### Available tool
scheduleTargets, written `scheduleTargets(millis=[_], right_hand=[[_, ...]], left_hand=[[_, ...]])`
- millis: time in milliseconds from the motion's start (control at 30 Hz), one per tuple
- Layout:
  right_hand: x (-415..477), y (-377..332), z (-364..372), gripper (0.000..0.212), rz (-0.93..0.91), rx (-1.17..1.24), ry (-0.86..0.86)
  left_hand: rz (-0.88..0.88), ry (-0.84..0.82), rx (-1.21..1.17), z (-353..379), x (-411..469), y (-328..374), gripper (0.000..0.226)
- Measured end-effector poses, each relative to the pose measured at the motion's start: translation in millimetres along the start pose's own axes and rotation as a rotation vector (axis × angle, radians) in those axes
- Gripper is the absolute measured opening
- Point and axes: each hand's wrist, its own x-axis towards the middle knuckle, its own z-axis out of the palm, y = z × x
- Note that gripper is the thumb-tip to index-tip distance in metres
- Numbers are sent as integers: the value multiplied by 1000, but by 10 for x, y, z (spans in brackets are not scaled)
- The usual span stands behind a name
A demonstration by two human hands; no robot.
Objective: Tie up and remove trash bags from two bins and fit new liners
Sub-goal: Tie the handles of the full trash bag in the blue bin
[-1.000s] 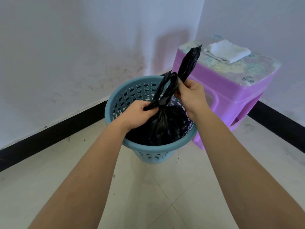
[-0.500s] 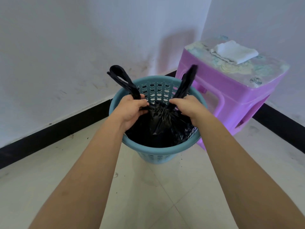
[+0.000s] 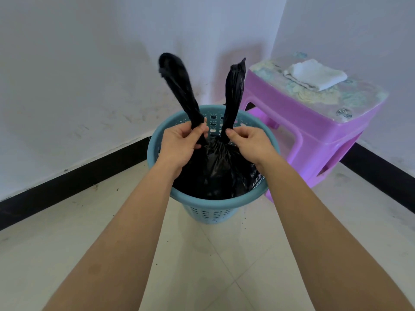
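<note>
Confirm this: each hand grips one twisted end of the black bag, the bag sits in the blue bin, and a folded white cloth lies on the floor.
Not quite. In the head view the folded white cloth lies on the purple stool, not the floor. The rest holds: left hand and right hand each grip an end of the black bag in the blue bin.

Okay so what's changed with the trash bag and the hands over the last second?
The two gathered ends of the black trash bag, crossed together between the hands a second ago, are now pulled apart and stand up as two separate tails. The left hand has taken the left tail; the right hand keeps the right tail. The bag still sits in the blue bin; the purple stool and folded cloth are undisturbed.
</note>
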Motion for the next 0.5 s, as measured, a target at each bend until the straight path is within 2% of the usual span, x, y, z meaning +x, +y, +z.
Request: scheduleTargets(millis=[167,267,333,433,500], right_hand=[[15,-7,42,15,-37,126,-50],[31,-9,51,21,-29,192,-69],[40,-2,40,18,-23,192,-143],[29,7,50,25,-44,121,-236],[13,6,66,29,-75,97,-235]], left_hand=[[-160,-10,-121,-43,41,20,14],[-245,-33,-208,-38,54,61,18],[-265,-34,-283,-35,51,79,18],[-267,-57,-260,-59,41,74,25],[-297,-68,-261,-81,42,65,17]])
